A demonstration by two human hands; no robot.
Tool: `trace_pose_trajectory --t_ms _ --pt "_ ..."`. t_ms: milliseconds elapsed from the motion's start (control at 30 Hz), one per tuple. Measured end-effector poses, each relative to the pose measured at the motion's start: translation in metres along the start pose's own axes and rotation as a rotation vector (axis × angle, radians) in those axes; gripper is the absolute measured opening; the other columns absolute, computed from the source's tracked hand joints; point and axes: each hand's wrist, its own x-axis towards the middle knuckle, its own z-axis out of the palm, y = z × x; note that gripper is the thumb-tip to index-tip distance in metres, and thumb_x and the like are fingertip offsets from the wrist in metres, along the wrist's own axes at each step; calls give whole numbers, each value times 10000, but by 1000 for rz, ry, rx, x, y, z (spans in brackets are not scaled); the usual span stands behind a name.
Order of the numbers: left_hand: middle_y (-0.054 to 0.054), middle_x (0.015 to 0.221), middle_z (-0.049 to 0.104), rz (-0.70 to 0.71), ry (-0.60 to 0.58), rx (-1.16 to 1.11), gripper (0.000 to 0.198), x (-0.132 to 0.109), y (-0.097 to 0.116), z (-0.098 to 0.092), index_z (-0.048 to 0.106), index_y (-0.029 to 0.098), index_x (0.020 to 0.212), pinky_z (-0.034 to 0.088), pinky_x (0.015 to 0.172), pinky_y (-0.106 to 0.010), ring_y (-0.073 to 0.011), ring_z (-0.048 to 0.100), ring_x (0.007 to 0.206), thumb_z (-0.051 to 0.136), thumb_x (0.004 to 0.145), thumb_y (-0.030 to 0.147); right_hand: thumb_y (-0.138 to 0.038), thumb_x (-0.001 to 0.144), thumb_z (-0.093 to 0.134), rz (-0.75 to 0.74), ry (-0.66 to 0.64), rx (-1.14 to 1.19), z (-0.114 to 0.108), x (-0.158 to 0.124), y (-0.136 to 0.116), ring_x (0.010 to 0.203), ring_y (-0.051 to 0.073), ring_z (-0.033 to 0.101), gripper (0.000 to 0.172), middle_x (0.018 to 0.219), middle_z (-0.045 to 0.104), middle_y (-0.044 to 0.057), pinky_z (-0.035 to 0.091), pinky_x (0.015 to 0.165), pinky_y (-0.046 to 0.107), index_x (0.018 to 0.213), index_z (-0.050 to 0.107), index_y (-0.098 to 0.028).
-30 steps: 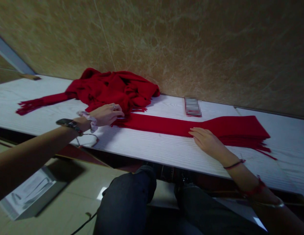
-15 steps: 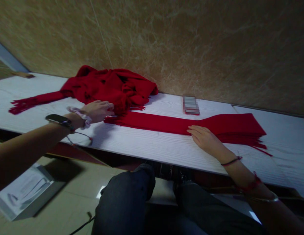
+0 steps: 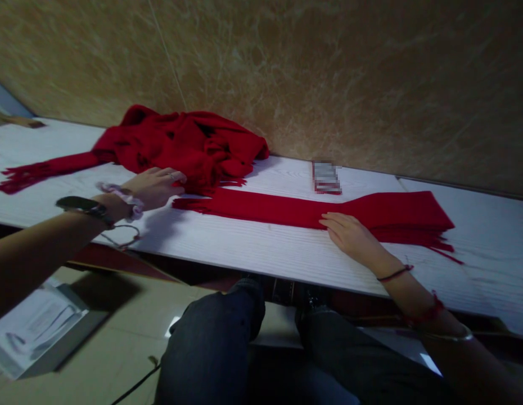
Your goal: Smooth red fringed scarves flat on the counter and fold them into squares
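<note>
A red fringed scarf (image 3: 278, 207) lies folded in a long flat strip along the white tabletop, wider at its right end. My right hand (image 3: 350, 233) rests on its near edge, fingers stretched out and lying flat. At the strip's left, fringed end is my left hand (image 3: 158, 185), palm down, with its thumb and fingers apart. Its fingertips are beside a crumpled heap of red fringed cloth (image 3: 172, 140); whether they touch it I cannot tell. One fringed end of the heap stretches out to the left.
A small, blurred-out rectangular item (image 3: 326, 178) lies behind the strip, near the marbled wall (image 3: 287, 79). The white table (image 3: 244, 247) is narrow, its front edge just above my knees. An open box with papers (image 3: 37, 326) stands on the floor at left.
My left hand has shifted slightly left, away from the strip's end. My right hand stays on the strip. The whole view has moved a little.
</note>
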Motion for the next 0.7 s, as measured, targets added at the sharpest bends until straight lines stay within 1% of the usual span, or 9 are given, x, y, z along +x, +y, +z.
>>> trace_pose_trajectory --t_ms 67,133,200,267,367,433,533,633,700 --pt "-63 1095 508 1 3 12 304 -7 -5 -2 625 148 857 357 863 -368 -199 395 1002 345 775 63 -143 856 373 -1 1 4 0 0 0 1092 222 507 320 1137 602 117 402 927 385 1084 592 -96" --pt "-82 1090 512 5 37 -5 328 -6 3 -8 625 133 900 371 862 -363 -193 422 985 321 794 68 -144 857 369 1 -3 10 1 0 1 1097 221 504 322 1139 600 117 404 924 393 1088 590 -102" --pt "-115 1125 503 39 101 -50 354 5 22 -15 610 115 1000 382 864 -376 -207 443 996 298 834 114 -149 859 365 6 -6 17 1 -1 1 1100 218 503 324 1143 598 115 407 920 396 1089 588 -110" --pt "-116 1197 478 140 155 -139 369 19 46 -18 566 125 1114 361 915 -374 -213 431 1065 299 871 198 -156 859 365 9 -4 22 1 -1 2 1100 214 504 323 1148 595 114 411 917 396 1089 589 -118" --pt "-102 1309 415 220 179 -313 427 32 70 -10 484 138 1227 290 1006 -358 -208 337 1215 269 889 286 -157 862 363 4 -3 14 1 -1 2 1103 214 502 324 1146 597 108 409 921 396 1092 588 -124" --pt "-89 1337 396 187 144 -389 456 29 70 -1 432 148 1274 273 1022 -354 -196 317 1246 245 889 305 -157 865 361 0 -5 8 1 -2 1 1103 214 501 323 1142 599 108 406 926 393 1093 587 -119" --pt "-83 1349 386 129 81 -415 469 14 53 8 415 158 1291 291 1012 -357 -200 355 1230 253 875 304 -162 866 365 13 0 18 1 -2 1 1101 212 503 321 1149 594 113 405 930 386 1093 586 -107" --pt "-84 1294 454 101 83 -359 453 2 41 5 467 176 1252 329 980 -378 -219 419 1177 286 856 298 -159 866 366 15 -5 30 1 -2 2 1119 212 489 327 1160 587 113 404 930 388 1111 578 -113" --pt "-91 1256 490 96 129 -320 433 4 47 -4 499 181 1221 340 963 -388 -228 445 1148 298 856 296 -147 864 361 -1 -15 21 1 -2 2 1131 216 477 342 1170 578 120 403 927 394 1139 563 -118"
